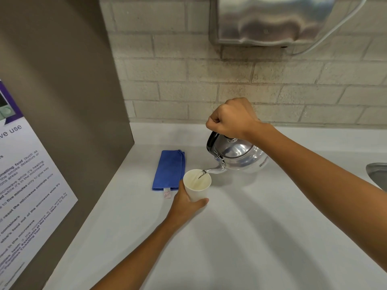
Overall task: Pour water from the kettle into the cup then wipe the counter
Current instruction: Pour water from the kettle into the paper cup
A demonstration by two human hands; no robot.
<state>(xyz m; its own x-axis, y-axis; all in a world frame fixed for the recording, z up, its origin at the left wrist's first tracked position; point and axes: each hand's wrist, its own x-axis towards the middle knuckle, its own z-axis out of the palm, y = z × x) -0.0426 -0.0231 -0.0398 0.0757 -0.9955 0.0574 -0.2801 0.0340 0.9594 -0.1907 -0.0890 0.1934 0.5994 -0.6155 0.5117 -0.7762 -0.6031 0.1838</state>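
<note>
A shiny metal kettle point(238, 156) is tilted to the left above the white counter point(240, 237), its spout over a white paper cup point(198, 185). A thin stream of water runs from the spout into the cup. My right hand point(230, 119) is closed around the kettle's black handle from above. My left hand point(185, 203) wraps the near side of the cup, which stands on the counter. A folded blue cloth point(169, 170) lies flat just left of the cup.
A brown cabinet side point(62, 101) with a printed notice point(25, 185) walls off the left. A brick wall point(209, 80) runs along the back, with a steel dispenser point(268, 19) mounted high. A sink rim point(377, 174) shows at the right edge.
</note>
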